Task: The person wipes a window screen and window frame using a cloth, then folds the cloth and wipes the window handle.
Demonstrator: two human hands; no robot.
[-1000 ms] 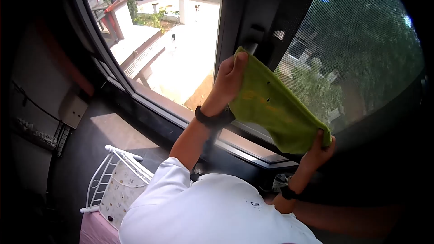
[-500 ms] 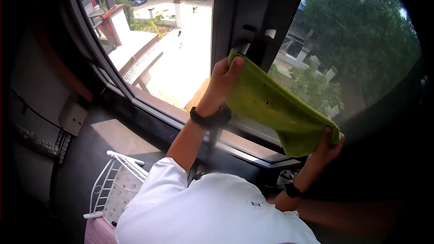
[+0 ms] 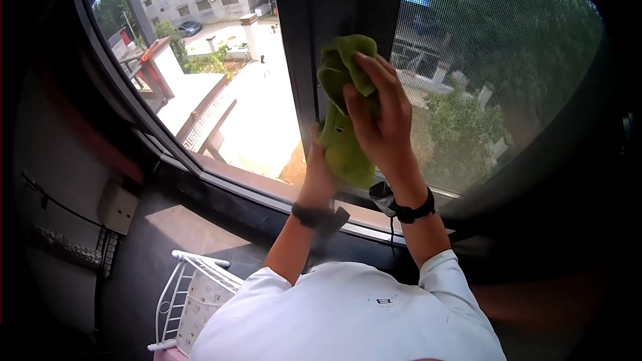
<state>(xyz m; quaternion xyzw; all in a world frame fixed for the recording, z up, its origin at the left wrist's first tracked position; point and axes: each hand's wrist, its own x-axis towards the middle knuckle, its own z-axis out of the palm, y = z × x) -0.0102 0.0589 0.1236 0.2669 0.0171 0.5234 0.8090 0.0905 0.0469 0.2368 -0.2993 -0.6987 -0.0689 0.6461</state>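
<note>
A green cloth (image 3: 351,160), bunched at the top with small dark holes in it, is held up in front of the dark window frame (image 3: 344,0). My right hand (image 3: 391,120) pinches its bunched upper part between thumb and fingers. Lower down, my left hand (image 3: 319,177) grips the left edge of the cloth; it is slightly blurred, and part of its fingers is hidden behind the fabric. Both wrists wear black bands, with a small device (image 3: 382,197) by the right one.
To the left is a window opening (image 3: 267,113) onto a sunlit yard; to the right, a mesh screen (image 3: 495,60). A dark sill (image 3: 231,194) runs below. A white metal rack (image 3: 170,304) stands at lower left, near a wall box (image 3: 119,212).
My right hand has come up and left from the cloth's lower right corner to its top. My left hand has moved lower. The cloth, stretched out before, is now folded and bunched.
</note>
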